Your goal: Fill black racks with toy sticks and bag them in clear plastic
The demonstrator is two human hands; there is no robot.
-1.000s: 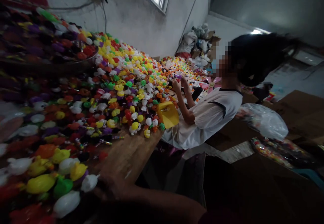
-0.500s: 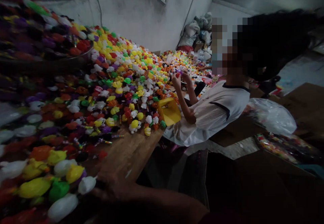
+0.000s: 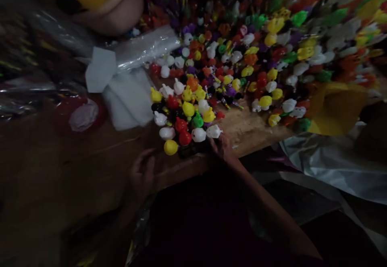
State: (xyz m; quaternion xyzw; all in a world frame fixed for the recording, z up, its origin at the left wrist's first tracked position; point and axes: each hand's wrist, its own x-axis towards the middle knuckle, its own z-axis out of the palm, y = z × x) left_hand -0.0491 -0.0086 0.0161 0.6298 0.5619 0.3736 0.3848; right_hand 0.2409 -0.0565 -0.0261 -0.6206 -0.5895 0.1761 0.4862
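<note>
My right hand (image 3: 223, 147) is at the table edge, its fingers drawn together right beside a white animal-shaped plastic toy (image 3: 214, 131). What lies between those fingertips is too dark to make out. Several similar toys, among them a yellow one (image 3: 171, 147), a red one (image 3: 185, 137) and a green one (image 3: 197, 120), form a tight group in front of me. Left of this group, my left hand (image 3: 143, 172) hovers low over the wooden table (image 3: 99, 166). Its fingers are loosely bent and apart, with nothing visible in them.
A large heap of colourful toys (image 3: 248, 59) spreads across the back and right. At left are clear plastic wrap (image 3: 148, 47), white sheets (image 3: 128, 102) and a red round object (image 3: 65, 116). A pink tub (image 3: 127, 7) stands behind; a yellow scoop-like container (image 3: 332, 108) is at right.
My view has swung from the right, where a seated person was handling a toy, down to the table before me. My left hand has come into view; my right hand remains beside the white toy.
</note>
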